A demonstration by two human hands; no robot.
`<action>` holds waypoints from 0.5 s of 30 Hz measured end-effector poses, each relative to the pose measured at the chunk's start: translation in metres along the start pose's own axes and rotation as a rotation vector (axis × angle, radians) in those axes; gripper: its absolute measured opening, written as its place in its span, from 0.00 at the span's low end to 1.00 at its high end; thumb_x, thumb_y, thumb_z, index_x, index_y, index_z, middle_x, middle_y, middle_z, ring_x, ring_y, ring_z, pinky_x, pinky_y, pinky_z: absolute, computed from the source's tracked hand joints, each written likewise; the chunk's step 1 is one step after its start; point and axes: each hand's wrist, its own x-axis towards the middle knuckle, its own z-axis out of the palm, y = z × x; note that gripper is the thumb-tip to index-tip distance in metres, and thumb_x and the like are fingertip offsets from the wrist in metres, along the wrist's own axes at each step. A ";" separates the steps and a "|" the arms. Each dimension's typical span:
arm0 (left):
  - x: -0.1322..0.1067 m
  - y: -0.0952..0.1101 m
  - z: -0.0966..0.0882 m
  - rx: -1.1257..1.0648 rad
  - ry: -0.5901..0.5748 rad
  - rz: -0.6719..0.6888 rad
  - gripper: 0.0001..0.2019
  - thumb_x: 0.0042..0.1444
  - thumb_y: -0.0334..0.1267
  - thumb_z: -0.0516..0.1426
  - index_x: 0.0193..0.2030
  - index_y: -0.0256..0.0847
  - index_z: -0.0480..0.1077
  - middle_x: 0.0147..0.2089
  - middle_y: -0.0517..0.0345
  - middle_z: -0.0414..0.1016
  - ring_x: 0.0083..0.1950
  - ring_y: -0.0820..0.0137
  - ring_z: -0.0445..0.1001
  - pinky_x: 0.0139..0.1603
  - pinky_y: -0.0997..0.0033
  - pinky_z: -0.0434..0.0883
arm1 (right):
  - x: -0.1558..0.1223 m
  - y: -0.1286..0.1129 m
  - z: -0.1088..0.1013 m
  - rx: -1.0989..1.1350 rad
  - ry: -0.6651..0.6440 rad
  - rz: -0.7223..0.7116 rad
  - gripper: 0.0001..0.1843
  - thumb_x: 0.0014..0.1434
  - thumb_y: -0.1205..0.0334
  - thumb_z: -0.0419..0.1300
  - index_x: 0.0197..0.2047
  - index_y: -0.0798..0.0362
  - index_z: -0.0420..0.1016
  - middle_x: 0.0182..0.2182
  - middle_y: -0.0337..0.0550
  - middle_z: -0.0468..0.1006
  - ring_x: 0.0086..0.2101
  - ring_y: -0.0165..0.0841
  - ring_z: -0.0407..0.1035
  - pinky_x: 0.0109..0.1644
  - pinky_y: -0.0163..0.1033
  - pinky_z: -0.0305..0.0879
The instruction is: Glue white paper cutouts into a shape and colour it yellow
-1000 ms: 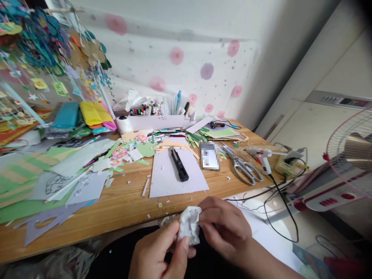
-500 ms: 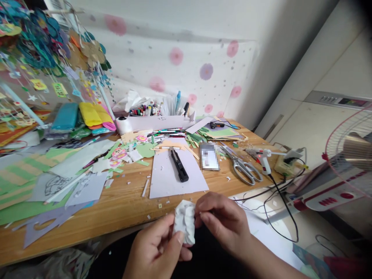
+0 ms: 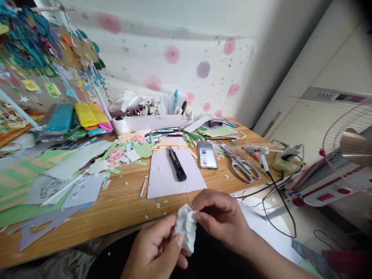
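Note:
My left hand [image 3: 159,244] holds a small, wrinkled white piece [image 3: 186,228], thumb on its front and fingers behind. It looks like crumpled paper or tissue; the exact material is unclear. At the piece's upper right edge, the fingertips of my right hand [image 3: 222,215] are pinched together on it. Both hands are over my dark-clothed lap, just in front of the table edge. Beyond them on the table, a black utility knife [image 3: 176,164] lies on a sheet of pale paper [image 3: 162,182].
Large scissors [image 3: 241,164], a phone-like device [image 3: 207,155] and a white glue gun [image 3: 262,158] with a trailing cord lie to the right. Paper scraps [image 3: 124,155] cover the left of the table [image 3: 122,209]. A fan [image 3: 345,151] stands at far right.
My right fingertips have closed onto the white piece's upper edge, and the piece has tilted slightly. The whole view has shifted a little.

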 end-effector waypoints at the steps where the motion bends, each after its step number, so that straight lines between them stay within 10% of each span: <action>1: 0.001 -0.001 -0.003 -0.041 -0.043 -0.034 0.10 0.52 0.39 0.61 0.40 0.42 0.80 0.22 0.61 0.76 0.22 0.74 0.72 0.22 0.79 0.71 | 0.000 -0.001 -0.002 0.018 -0.026 -0.009 0.02 0.57 0.66 0.63 0.34 0.54 0.77 0.27 0.43 0.77 0.29 0.31 0.71 0.34 0.36 0.69; 7: 0.001 -0.008 -0.013 -0.342 -0.094 -0.116 0.19 0.50 0.45 0.64 0.49 0.44 0.77 0.24 0.59 0.77 0.22 0.73 0.70 0.20 0.78 0.68 | 0.002 -0.004 -0.003 0.020 -0.118 -0.071 0.03 0.55 0.70 0.63 0.33 0.53 0.76 0.29 0.43 0.77 0.30 0.31 0.71 0.34 0.36 0.69; 15: 0.006 0.000 -0.017 -0.524 -0.090 0.005 0.46 0.30 0.55 0.71 0.59 0.45 0.66 0.40 0.50 0.81 0.35 0.62 0.76 0.33 0.67 0.75 | -0.003 -0.001 0.010 -0.063 0.114 -0.169 0.08 0.53 0.74 0.60 0.33 0.51 0.72 0.26 0.40 0.74 0.28 0.31 0.70 0.33 0.35 0.68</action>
